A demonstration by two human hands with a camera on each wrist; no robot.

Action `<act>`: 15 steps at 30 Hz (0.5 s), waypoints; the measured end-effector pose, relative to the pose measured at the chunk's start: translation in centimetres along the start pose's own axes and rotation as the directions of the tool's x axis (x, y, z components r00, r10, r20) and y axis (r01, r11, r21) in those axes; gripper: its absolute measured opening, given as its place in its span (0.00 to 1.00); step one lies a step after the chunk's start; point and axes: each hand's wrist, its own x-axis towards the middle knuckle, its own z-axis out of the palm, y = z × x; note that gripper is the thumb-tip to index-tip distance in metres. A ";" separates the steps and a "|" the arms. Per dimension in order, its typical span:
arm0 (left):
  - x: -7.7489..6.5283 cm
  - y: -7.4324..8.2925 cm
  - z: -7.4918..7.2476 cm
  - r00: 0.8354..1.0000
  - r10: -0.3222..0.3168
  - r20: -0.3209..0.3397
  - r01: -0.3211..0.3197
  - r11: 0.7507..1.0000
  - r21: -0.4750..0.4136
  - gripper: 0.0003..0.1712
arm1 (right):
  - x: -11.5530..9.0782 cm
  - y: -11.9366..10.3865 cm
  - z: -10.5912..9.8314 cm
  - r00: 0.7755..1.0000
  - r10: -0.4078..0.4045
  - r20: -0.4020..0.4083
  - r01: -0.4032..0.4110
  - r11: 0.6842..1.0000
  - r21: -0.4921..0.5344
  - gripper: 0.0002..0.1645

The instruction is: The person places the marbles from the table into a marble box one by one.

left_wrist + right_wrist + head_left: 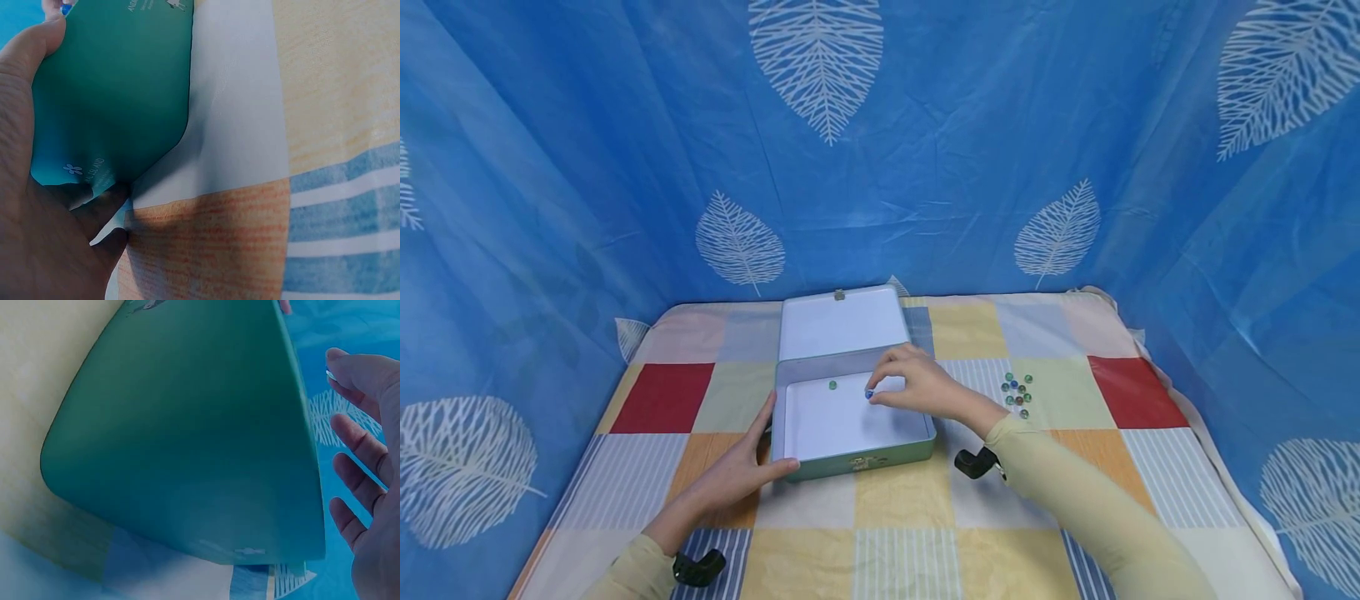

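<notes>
A green tin box (880, 457) with a white inside stands with its lid (842, 321) folded back. Above its floor, my right hand (917, 383) pinches a blue marble (869, 394) between thumb and index finger; the other fingers are spread in the right wrist view. One green marble (832, 385) lies inside near the back. My left hand (741, 467) rests against the box's front left corner, thumb along the front rim and fingers stretched along the left side. In the left wrist view, the green outer wall (112, 94) shows beside that thumb.
To the right of the box lies a loose group of several marbles (1014, 385), green, blue and reddish. A patchwork cloth (910, 500) covers the table. Blue curtains (925, 208) with white leaf prints hang behind and at both sides.
</notes>
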 end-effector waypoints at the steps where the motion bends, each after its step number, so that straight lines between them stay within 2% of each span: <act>1: 0.0 0.0 0.0 1.000 0.000 0.001 0.000 1.000 0.002 0.64 | 0.1 -0.1 0.1 1.000 -0.008 0.005 0.008 1.000 -0.011 0.05; 15: 0.1 0.0 0.1 1.000 0.001 0.001 -0.001 1.000 0.007 0.64 | 0.9 0.1 1.5 0.998 -0.026 0.052 0.031 0.995 -0.093 0.07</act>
